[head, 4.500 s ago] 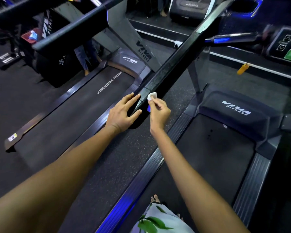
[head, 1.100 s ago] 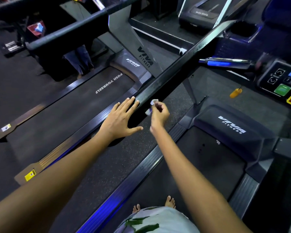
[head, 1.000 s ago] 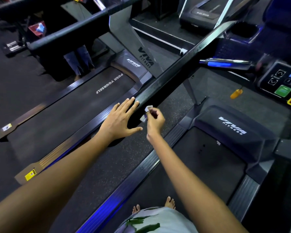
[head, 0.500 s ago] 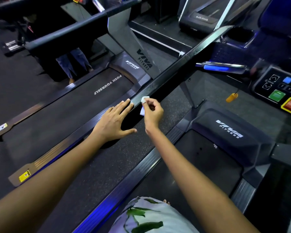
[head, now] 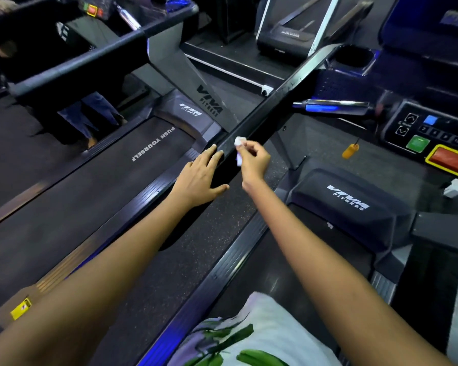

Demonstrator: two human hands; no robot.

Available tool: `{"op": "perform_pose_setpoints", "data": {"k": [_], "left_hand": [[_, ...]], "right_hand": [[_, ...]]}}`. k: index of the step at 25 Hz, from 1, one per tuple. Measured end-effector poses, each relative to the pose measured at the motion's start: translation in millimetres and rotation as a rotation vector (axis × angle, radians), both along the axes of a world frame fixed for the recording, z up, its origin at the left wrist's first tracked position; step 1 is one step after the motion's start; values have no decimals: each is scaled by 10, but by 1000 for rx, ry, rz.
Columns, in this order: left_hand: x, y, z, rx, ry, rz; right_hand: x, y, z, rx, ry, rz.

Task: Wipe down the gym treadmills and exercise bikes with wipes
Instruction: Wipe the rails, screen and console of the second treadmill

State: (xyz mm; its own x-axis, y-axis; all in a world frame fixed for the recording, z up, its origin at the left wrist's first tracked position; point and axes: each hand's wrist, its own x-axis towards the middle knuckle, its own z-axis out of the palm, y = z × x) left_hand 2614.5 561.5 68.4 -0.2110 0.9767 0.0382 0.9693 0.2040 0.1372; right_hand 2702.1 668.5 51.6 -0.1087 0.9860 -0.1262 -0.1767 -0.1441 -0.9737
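Observation:
A long black handrail [head: 273, 104] of the treadmill I stand on runs diagonally from the centre up to the right. My right hand [head: 253, 161] pinches a small folded white wipe [head: 239, 142] and presses it on the top of the rail's near end. Just left of it my left hand [head: 200, 177] rests flat on the rail's end, fingers straight. My treadmill's belt [head: 296, 262] and motor cover [head: 347, 204] lie to the right, below my right arm.
A second treadmill [head: 111, 178] marked PUSH YOURSELF lies on the left. The console [head: 434, 138] with green and red buttons and an orange safety clip [head: 350, 150] sits at the right. A person's legs [head: 87, 117] stand at the far left. Speckled floor [head: 193, 249] separates the machines.
My right hand has slid the wipe a short way up along the rail from its end. My left hand stays flat on the rail's end. The camera tilted slightly.

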Motion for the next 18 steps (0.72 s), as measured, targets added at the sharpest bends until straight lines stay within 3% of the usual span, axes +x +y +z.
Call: {"op": "perform_pose_setpoints", "data": {"k": [4,8,10,14,18], "left_hand": [[0,30,-27,1,2,21],[14,15,-23,35,-8,17],[10,17,-15,42,-23,27],[24,14,-13,38,-28,48],[54,12,1,96,-68,77]], "right_hand": [[-52,253,46,-36,-11,-92],[24,-236,-135,-29,-8,46],[62,-139,-107,-63,59,94],[71,320,34,-199,134,-16],[82,-61,-224,-257,110,123]]}}
